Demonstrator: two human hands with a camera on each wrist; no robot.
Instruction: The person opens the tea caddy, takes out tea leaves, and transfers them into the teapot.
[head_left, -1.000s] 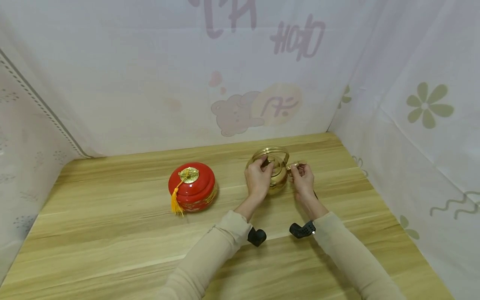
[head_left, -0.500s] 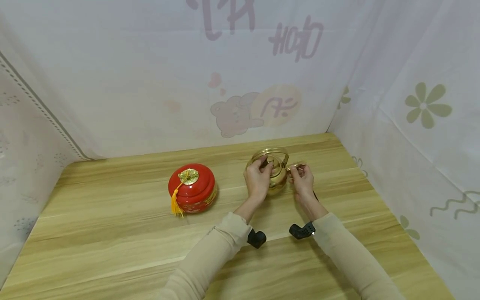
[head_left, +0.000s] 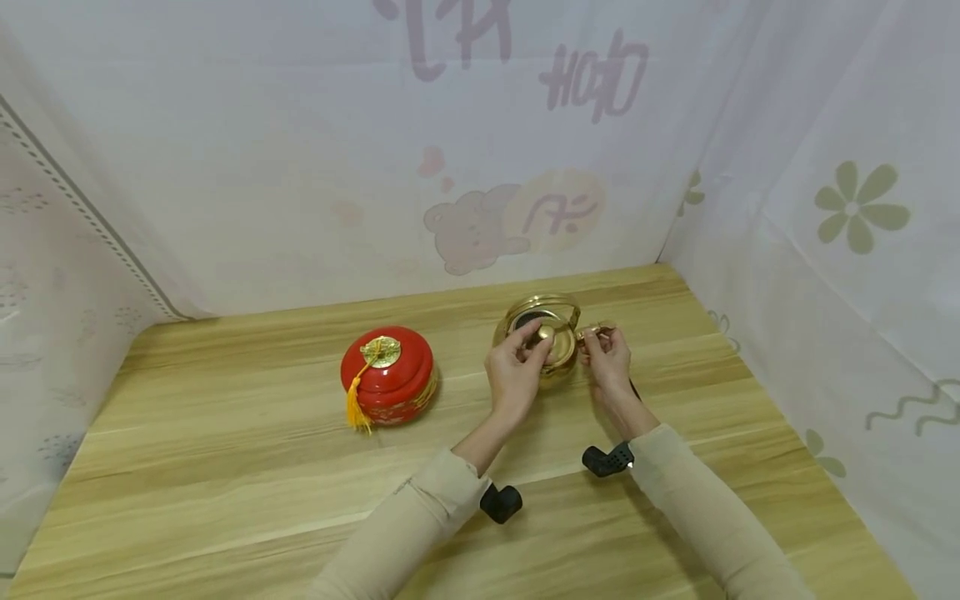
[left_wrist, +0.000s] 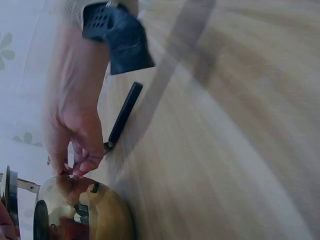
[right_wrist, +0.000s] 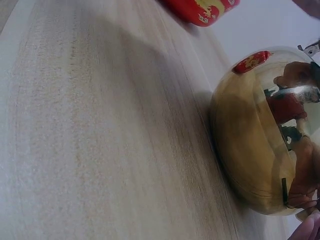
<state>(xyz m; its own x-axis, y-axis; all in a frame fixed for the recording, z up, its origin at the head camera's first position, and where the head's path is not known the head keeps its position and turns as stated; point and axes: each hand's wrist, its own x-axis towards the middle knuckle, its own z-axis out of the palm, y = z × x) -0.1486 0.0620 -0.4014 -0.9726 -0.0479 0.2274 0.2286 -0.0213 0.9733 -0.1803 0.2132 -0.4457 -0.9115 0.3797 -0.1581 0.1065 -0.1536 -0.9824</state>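
Observation:
A shiny gold kettle (head_left: 558,372) with an arched handle (head_left: 551,298) stands on the table. My left hand (head_left: 516,375) pinches the knob of its lid (head_left: 558,348); the lid is shifted toward me, and part of the dark opening (head_left: 529,319) shows behind it. In the left wrist view the lid (left_wrist: 12,192) stands apart from the kettle body (left_wrist: 85,210). My right hand (head_left: 609,360) pinches the gold spout (head_left: 602,326), its fingers covering much of it. A thin black rod (left_wrist: 125,112) shows beneath this hand; whether it is gripped is hidden.
A round red lidded jar (head_left: 388,383) with a gold emblem and yellow tassel (head_left: 357,407) stands to the left of the kettle. Light fabric walls (head_left: 300,208) border the wooden table (head_left: 225,467) at the back and both sides.
My left hand has lifted the lid and drawn it toward me, uncovering part of the kettle's opening. The right hand stays at the spout.

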